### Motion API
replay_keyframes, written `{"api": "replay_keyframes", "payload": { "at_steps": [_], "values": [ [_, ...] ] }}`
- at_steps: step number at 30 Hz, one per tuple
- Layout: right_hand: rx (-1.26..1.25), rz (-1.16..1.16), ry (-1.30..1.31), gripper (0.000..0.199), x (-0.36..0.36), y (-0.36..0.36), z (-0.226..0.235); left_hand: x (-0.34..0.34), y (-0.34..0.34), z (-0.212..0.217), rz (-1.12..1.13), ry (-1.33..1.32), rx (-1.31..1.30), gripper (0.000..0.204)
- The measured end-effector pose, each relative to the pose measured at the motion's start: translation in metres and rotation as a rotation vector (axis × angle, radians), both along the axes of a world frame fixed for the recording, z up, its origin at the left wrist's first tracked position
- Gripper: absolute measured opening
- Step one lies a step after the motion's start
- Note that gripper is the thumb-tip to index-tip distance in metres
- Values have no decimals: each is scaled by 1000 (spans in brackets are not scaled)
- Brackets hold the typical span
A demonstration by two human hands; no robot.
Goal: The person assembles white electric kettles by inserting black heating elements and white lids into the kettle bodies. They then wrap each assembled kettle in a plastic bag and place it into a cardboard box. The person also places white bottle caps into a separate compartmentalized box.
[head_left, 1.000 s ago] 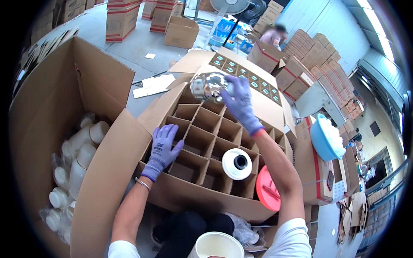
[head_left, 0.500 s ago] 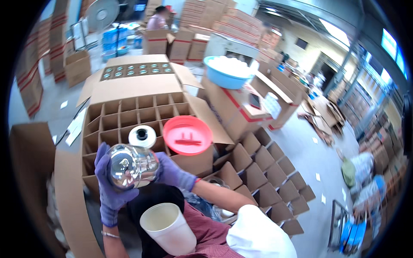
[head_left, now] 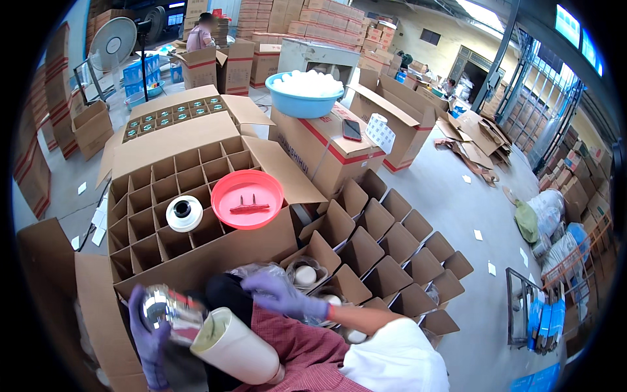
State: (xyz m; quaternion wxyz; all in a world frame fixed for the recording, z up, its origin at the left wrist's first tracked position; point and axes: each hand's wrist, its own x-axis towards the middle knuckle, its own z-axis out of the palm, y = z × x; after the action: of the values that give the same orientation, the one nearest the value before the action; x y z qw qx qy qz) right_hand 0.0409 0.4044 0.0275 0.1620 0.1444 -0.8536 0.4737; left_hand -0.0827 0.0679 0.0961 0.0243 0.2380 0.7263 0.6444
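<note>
My left hand (head_left: 149, 340), in a purple glove, grips a mirror-bright silver glass flask liner (head_left: 163, 310) low on the left. The liner lies tilted beside the mouth of a white tapered casing (head_left: 238, 349) resting on my lap; whether they touch I cannot tell. My gloved right hand (head_left: 277, 294) hovers above my lap, slightly blurred, fingers stretched out and holding nothing. Ahead, on the divided carton (head_left: 196, 251), sit a white ring-shaped part with a black centre (head_left: 184, 213) and a red basin (head_left: 247, 186) holding a small red two-pronged piece (head_left: 249, 206).
To the right stand cardboard dividers (head_left: 385, 238), with wrapped white-topped items (head_left: 305, 274) beside them. A blue basin of white pieces (head_left: 304, 101), a phone (head_left: 351, 129) and a paper roll (head_left: 379, 132) rest on a closed carton (head_left: 313, 149). A person (head_left: 200, 36) is far back.
My left hand has lowered the liner toward my lap. My right hand has come off it and moved right. The white casing's mouth has tipped left toward the liner.
</note>
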Motion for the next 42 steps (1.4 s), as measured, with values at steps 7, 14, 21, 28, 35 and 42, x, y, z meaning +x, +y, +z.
{"api": "replay_keyframes", "payload": {
  "at_steps": [7, 14, 21, 28, 35, 42],
  "values": [
    [215, 376, 218, 59, 121, -58, -48, 109, -17, -46, 238, -109, -75, 78],
    [-104, 447, 262, 99, -34, -87, 79, 90, -39, -59, -56, 41, -481, 75],
    [-202, 546, 149, 85, -53, -98, 129, 55, -33, -52, -338, -255, -236, 87],
    [-186, 183, 236, 80, -49, -96, 136, 78, 6, -94, -99, -253, 232, 85],
    [-191, 15, 268, 78, -47, -98, 135, 59, 16, -96, -58, -175, 103, 84],
    [-91, 61, 449, 86, -30, -73, 119, 15, 26, -99, -388, -207, -65, 75]
  ]
}}
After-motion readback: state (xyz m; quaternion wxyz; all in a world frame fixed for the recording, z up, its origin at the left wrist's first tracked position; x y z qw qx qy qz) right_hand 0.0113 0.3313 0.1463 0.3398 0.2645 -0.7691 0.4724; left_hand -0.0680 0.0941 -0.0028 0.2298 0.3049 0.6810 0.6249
